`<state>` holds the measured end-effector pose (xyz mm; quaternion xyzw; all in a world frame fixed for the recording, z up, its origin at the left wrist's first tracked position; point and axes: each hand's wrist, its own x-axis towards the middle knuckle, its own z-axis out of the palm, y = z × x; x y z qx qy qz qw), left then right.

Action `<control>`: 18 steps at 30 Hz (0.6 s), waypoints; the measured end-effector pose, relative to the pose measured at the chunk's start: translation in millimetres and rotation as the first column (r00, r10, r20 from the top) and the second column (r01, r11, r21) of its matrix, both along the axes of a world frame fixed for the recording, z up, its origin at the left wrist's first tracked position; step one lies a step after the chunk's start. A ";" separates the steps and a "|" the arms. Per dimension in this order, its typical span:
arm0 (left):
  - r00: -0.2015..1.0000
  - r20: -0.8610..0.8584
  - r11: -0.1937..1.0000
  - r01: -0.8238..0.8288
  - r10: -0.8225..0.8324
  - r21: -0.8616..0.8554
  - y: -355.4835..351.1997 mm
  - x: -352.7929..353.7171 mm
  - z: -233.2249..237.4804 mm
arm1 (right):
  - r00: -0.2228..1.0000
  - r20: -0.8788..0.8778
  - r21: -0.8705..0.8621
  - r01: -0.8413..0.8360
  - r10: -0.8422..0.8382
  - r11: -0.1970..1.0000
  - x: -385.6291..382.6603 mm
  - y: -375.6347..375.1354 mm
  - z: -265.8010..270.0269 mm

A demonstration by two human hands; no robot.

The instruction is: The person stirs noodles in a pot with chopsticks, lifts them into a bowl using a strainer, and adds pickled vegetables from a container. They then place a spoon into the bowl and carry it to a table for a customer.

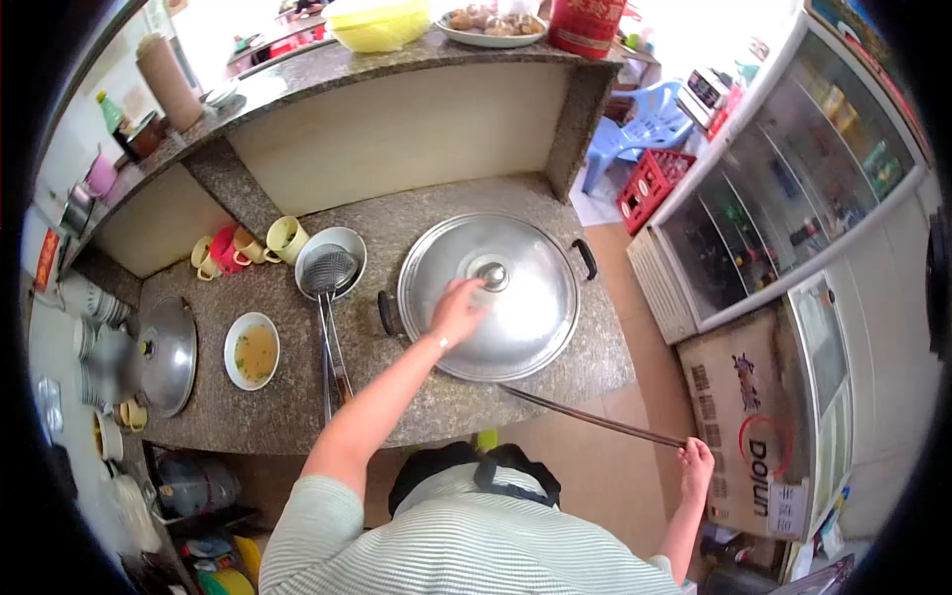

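Observation:
A wide steel lid (pixel 535 317) covers a big pan with black side handles on the stone counter. My left hand (pixel 458 315) reaches over this lid, thumb and fingers apart, fingertips right at the near side of its round knob (pixel 493 276). Out to the right, past the counter's edge, my right hand (pixel 697 464) is closed around one end of long dark chopsticks (pixel 595 421). Their other end meets the counter below the lid's rim. Left of the pan, a wire-mesh strainer (pixel 329 270) rests in a white bowl (pixel 347 238), its long handle pointing toward me.
A bowl of soup (pixel 256 352) and another steel lid (pixel 169 357) stand at the left. Several mugs (pixel 286 240) line the back wall. A raised shelf (pixel 397 74) holds a yellow basin (pixel 377 25). On the right are a glass-door fridge (pixel 783 178) and a cardboard box (pixel 739 426).

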<state>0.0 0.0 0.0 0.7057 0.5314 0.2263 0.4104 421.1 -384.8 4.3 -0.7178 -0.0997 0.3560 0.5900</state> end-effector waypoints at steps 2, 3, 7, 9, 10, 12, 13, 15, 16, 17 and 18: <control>0.978 -0.207 0.980 0.031 0.010 0.195 22.8 9.4 -29.2 | 0.999 0.047 0.026 -0.030 0.028 0.999 -10.0 6.3 8.6; 0.972 -0.229 0.960 0.021 0.046 0.280 49.0 70.0 -42.4 | 0.978 0.208 0.036 -0.042 0.034 0.998 31.5 18.8 47.7; 0.928 -0.367 0.970 0.148 -0.068 0.194 71.8 69.4 -54.0 | 0.984 0.166 0.142 -0.091 0.067 0.986 14.7 19.9 52.9; 0.938 -0.343 0.963 0.131 -0.045 0.234 74.1 67.8 -60.1 | 0.973 0.169 0.102 -0.174 0.155 0.979 20.5 24.0 46.9; 0.941 -0.337 0.966 0.102 -0.017 0.237 74.2 71.4 -55.4 | 0.970 0.186 0.056 -0.167 0.154 0.984 27.8 23.2 44.5; 0.950 -0.313 0.936 0.118 -0.009 0.331 68.9 71.8 -30.1 | 0.966 0.232 -0.026 -0.115 0.118 0.993 42.0 28.8 53.0; 0.948 -0.319 0.940 0.098 0.012 0.328 62.0 65.9 -11.5 | 0.947 0.271 -0.108 -0.149 0.174 0.983 38.5 36.2 69.7; 0.975 -0.215 0.912 0.043 0.051 0.408 54.0 55.5 32.4 | 0.912 0.353 -0.093 -0.186 0.208 0.978 33.8 53.1 84.5; 0.976 -0.207 0.914 0.021 0.070 0.406 49.0 44.4 52.0 | 0.876 0.431 -0.072 -0.209 0.219 0.975 31.9 61.6 92.6; 0.977 -0.198 0.906 0.009 0.083 0.423 44.4 26.6 72.1 | 0.834 0.504 -0.044 -0.236 0.225 0.971 29.1 71.7 98.1; 0.976 -0.191 0.895 -0.005 0.101 0.445 39.1 5.6 93.1 | 0.788 0.573 -0.012 -0.268 0.226 0.963 26.5 83.5 102.0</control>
